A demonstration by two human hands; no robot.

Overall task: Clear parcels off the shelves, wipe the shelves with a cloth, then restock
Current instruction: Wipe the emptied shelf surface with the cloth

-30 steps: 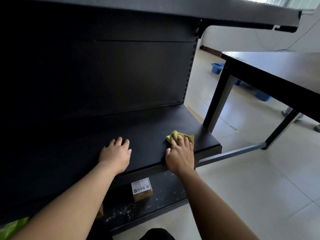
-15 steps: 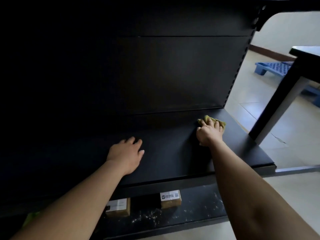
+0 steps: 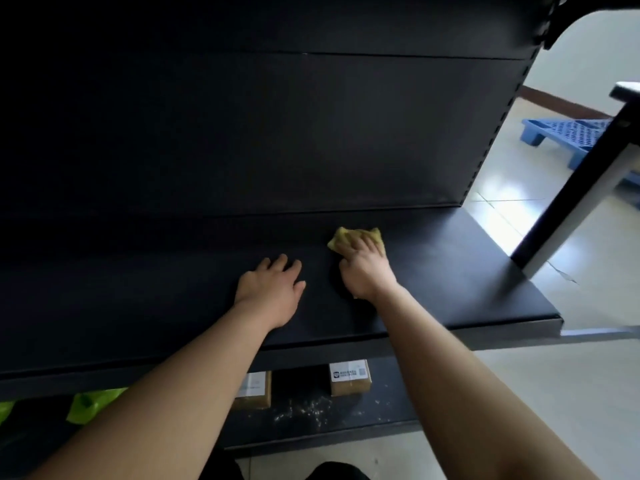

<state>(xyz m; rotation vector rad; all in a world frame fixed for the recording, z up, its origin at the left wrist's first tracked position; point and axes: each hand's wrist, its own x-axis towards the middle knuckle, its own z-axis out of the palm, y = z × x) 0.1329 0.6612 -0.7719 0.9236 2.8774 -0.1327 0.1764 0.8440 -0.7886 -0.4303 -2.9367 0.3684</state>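
**Inspector:** Position of the hands?

**Me:** Both my arms reach forward over the front edge of the black shelf (image 3: pixel 450 271). My left hand (image 3: pixel 273 289) lies palm down on the shelf surface, fingers spread and relaxed, grasping nothing. My right hand (image 3: pixel 365 268) is just beside it, to the right and slightly deeper in. Its fingers lie flat on top of the yellow cloth (image 3: pixel 341 237) and press it onto the shelf, not closed round it. The cloth shows beyond my fingertips, near the back panel (image 3: pixel 277 133).

**Inspector:** Any labels or writing?

**Me:** Two brown parcels stand on the bottom shelf (image 3: pixel 388 420) below. The right parcel (image 3: pixel 349 379) carries a white label with a dark logo and a square code; the print is too small to read. The left parcel (image 3: pixel 256 393) is partly hidden by my left forearm, and its white label is blurred. Pale specks (image 3: pixel 304 410) lie scattered in front of them. Green bags (image 3: pixel 91 403) sit further left.

**Inspector:** Edges and room to move?

**Me:** Open shelf surface runs from the cloth to the right end, where the slotted upright (image 3: pixel 491 133) closes the back corner. Past that end is tiled floor (image 3: pixel 519 393), a table leg (image 3: pixel 581 188) and a blue pallet (image 3: pixel 568 133), all well apart from my hands. To the left, the shelf goes into deep shadow.
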